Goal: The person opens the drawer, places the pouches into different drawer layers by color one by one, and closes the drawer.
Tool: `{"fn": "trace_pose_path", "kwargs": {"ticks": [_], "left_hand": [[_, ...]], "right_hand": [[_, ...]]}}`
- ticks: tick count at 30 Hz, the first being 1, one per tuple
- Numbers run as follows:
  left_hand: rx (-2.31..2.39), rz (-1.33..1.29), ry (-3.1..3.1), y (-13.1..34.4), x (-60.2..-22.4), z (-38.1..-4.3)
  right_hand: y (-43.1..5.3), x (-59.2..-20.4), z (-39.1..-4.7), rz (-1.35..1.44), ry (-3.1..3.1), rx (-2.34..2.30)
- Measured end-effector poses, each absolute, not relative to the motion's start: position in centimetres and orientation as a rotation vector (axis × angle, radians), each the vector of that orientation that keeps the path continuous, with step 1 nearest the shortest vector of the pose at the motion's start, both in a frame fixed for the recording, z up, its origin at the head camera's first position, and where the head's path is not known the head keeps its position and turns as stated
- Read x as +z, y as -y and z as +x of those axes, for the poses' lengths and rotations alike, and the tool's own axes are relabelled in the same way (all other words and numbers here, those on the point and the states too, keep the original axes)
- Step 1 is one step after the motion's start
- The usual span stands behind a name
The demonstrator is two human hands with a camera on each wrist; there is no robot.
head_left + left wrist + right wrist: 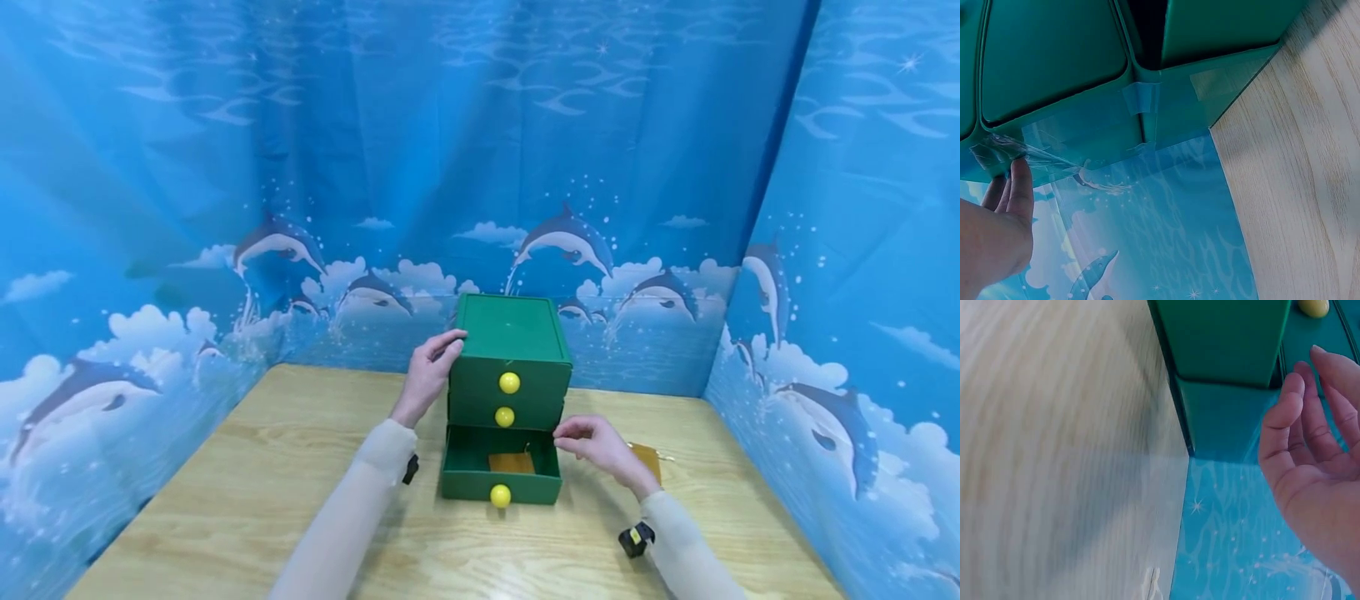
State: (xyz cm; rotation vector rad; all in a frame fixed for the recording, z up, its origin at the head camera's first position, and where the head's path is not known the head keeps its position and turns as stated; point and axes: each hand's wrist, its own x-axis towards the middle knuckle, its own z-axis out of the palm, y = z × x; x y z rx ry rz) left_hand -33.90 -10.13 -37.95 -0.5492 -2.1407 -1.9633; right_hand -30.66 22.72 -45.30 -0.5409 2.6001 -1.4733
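Note:
A green cabinet [512,327] of stacked drawers stands on the table, with round yellow knobs on the drawer fronts. Its bottom drawer [468,485] is pulled out, and a flat brown pouch [512,463] with a drawstring lies inside. My left hand [429,371] rests against the cabinet's upper left side; in the left wrist view its fingers [1021,187] touch that side by some clear tape. Beside the right edge of the open drawer is my right hand [596,446], fingers bent. Nothing shows between its thumb and fingertips in the right wrist view.
A second brown pouch [647,460] with a drawstring lies on the wooden table [225,492], partly hidden behind my right hand and wrist. Blue dolphin-printed curtains [420,167] stand along the back and right of the table.

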Motion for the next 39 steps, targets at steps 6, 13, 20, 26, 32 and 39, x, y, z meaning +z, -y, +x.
{"fn": "trace_pose_path", "kwargs": {"ticks": [6, 13, 20, 26, 32, 39], "left_hand": [[-1.956, -0.561, 2.153, 9.8, -36.8, -32.5], [-1.968, -0.544, 2.140, 9.9, -37.1, -32.4], [-1.968, -0.543, 2.126, 10.2, -37.2, -32.3], [-1.972, -0.552, 2.124, 10.2, -37.3, -32.4], [-1.973, -0.549, 2.131, 10.1, -37.1, -32.4], [-1.957, -0.550, 2.129, 10.0, -37.0, -32.6]], "right_hand": [[-24.5, -45.4, -31.0, -0.555, -2.572, -1.483], [-26.3, -45.5, -31.2, -0.516, -2.574, -1.435], [-28.0, -45.7, -31.8, -0.490, -2.561, -1.408], [-29.1, -46.1, -32.3, -0.528, -2.565, -1.376], [-30.4, -46.2, -32.8, -0.542, -2.596, -1.296], [-32.2, -45.5, -33.2, -0.575, -2.594, -1.182]]}}
